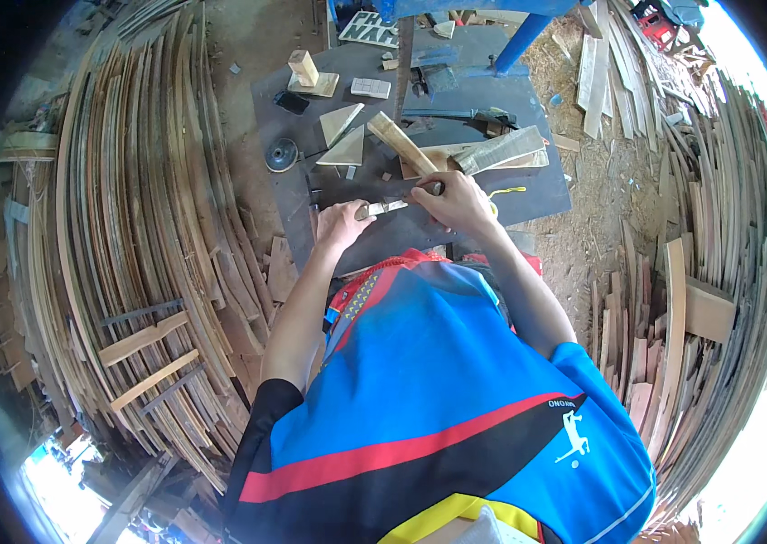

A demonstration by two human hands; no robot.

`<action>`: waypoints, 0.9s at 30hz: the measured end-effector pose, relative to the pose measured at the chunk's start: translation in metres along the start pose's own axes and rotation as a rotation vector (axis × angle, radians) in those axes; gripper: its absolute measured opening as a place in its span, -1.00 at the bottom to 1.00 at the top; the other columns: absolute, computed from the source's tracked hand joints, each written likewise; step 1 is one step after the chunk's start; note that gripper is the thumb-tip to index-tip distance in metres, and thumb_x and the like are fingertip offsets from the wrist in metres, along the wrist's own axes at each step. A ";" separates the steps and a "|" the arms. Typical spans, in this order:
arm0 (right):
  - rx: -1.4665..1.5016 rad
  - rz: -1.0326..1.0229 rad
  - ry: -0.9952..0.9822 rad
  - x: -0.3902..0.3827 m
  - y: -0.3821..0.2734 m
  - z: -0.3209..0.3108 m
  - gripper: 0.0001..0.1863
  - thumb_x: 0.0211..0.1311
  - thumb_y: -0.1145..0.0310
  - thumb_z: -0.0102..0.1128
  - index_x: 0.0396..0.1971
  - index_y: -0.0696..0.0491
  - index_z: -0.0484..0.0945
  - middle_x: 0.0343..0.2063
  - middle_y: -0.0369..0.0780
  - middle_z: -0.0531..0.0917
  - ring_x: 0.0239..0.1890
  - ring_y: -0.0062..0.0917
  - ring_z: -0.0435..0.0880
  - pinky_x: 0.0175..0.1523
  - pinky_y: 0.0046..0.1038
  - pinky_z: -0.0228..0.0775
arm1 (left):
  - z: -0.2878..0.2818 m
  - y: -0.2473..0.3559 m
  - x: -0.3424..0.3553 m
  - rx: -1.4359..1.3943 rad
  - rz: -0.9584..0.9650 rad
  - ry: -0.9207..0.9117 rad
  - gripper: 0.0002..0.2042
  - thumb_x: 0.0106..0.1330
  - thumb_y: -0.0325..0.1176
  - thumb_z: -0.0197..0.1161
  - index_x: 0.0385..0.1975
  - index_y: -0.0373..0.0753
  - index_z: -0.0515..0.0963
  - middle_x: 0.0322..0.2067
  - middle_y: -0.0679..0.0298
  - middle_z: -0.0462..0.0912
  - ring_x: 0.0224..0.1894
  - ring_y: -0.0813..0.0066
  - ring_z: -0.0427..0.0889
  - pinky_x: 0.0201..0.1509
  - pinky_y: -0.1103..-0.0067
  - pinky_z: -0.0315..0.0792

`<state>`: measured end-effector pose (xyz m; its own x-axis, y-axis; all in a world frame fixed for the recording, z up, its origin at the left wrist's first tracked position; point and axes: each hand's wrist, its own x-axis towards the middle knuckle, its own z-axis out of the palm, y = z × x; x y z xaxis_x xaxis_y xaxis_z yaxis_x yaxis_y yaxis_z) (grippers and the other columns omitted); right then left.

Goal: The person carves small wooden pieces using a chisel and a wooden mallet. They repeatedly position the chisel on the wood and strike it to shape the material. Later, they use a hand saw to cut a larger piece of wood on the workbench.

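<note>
My left hand is closed on a small pale piece of wood near the front of the dark work table. My right hand is closed round a tool with a dark rounded handle. A thin part of it seems to point left toward the pale piece; its exact kind is hard to make out. Just beyond the right hand lies a wooden bar, slanting to the upper left. A wide grey-brown board rests to its right. A yellow strap or cord lies beside my right wrist.
Two pale triangular wood pieces, a round black disc, a dark phone-like slab and an upright wood block are on the table. A blue metal frame stands at the far side. Long planks are stacked left and right.
</note>
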<state>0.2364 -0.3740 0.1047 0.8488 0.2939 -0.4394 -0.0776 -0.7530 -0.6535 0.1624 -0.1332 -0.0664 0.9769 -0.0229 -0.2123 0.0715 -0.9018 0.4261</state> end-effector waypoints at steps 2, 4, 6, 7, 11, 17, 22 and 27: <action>-0.020 -0.001 -0.021 -0.002 -0.003 -0.002 -0.57 0.09 -0.01 0.19 -0.24 0.01 0.78 -0.65 -0.12 0.69 -0.43 -0.25 0.77 -0.13 -0.26 0.59 | -0.002 0.002 0.000 0.011 -0.005 -0.003 -0.65 0.19 0.06 0.40 -0.10 0.08 0.68 -0.31 0.18 0.77 -0.24 0.14 0.76 -0.19 0.26 0.61; -0.032 -0.029 0.025 -0.001 0.000 0.004 -0.57 0.09 0.00 0.17 -0.27 0.02 0.78 -0.66 -0.12 0.68 -0.44 -0.25 0.76 -0.16 -0.26 0.59 | -0.002 0.002 0.002 -0.014 -0.001 -0.005 -0.67 0.19 0.02 0.40 -0.11 0.08 0.68 -0.33 0.18 0.76 -0.25 0.12 0.76 -0.18 0.24 0.61; -0.040 -0.049 0.058 -0.002 -0.002 0.008 -0.58 0.08 0.00 0.16 -0.32 0.03 0.78 -0.66 -0.11 0.68 -0.45 -0.24 0.75 -0.18 -0.25 0.59 | -0.002 0.002 0.003 -0.014 -0.002 -0.009 -0.67 0.19 0.02 0.40 -0.10 0.09 0.68 -0.33 0.17 0.76 -0.25 0.11 0.76 -0.18 0.23 0.61; -0.042 -0.055 0.070 -0.003 -0.006 0.009 -0.58 0.08 0.00 0.16 -0.35 0.04 0.78 -0.65 -0.10 0.68 -0.45 -0.23 0.75 -0.19 -0.24 0.59 | -0.001 0.001 0.003 -0.002 -0.004 -0.011 -0.66 0.19 0.04 0.40 -0.10 0.09 0.68 -0.32 0.17 0.77 -0.25 0.11 0.76 -0.19 0.23 0.61; -0.071 -0.096 0.087 -0.005 -0.017 0.017 -0.57 0.07 -0.02 0.16 -0.48 0.07 0.75 -0.65 -0.06 0.68 -0.45 -0.18 0.74 -0.19 -0.20 0.59 | 0.000 0.002 0.001 0.008 -0.005 -0.001 -0.64 0.19 0.06 0.40 -0.09 0.09 0.67 -0.32 0.16 0.77 -0.24 0.09 0.76 -0.18 0.23 0.61; -0.075 -0.119 -0.007 -0.004 -0.028 0.028 -0.49 0.11 -0.06 0.10 -0.63 0.12 0.69 -0.74 -0.09 0.64 -0.52 -0.20 0.74 -0.21 -0.22 0.60 | -0.006 0.010 0.000 0.038 0.010 -0.010 -0.66 0.19 -0.01 0.41 -0.08 0.05 0.67 -0.33 0.17 0.77 -0.26 0.09 0.76 -0.18 0.22 0.61; -0.072 -0.105 -0.146 -0.005 -0.043 0.016 -0.47 0.18 -0.05 0.04 -0.58 0.14 0.70 -0.78 -0.15 0.63 -0.62 -0.31 0.71 -0.27 -0.29 0.61 | -0.004 0.008 -0.001 0.037 0.032 0.007 -0.71 0.20 -0.03 0.40 -0.17 0.00 0.67 -0.37 0.17 0.76 -0.28 0.09 0.75 -0.20 0.23 0.61; -0.398 -0.312 0.008 0.012 -0.042 0.035 -0.45 0.24 -0.04 -0.02 -0.48 0.14 0.74 -0.76 -0.19 0.65 -0.69 -0.45 0.68 -0.37 -0.39 0.61 | -0.006 0.007 0.006 0.077 0.051 -0.034 -0.72 0.21 -0.05 0.40 -0.20 -0.03 0.66 -0.35 0.14 0.75 -0.26 0.10 0.75 -0.20 0.23 0.62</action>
<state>0.2319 -0.3183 0.1053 0.8038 0.5377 -0.2546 0.3849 -0.7963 -0.4666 0.1703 -0.1373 -0.0596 0.9713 -0.0832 -0.2227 0.0048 -0.9296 0.3685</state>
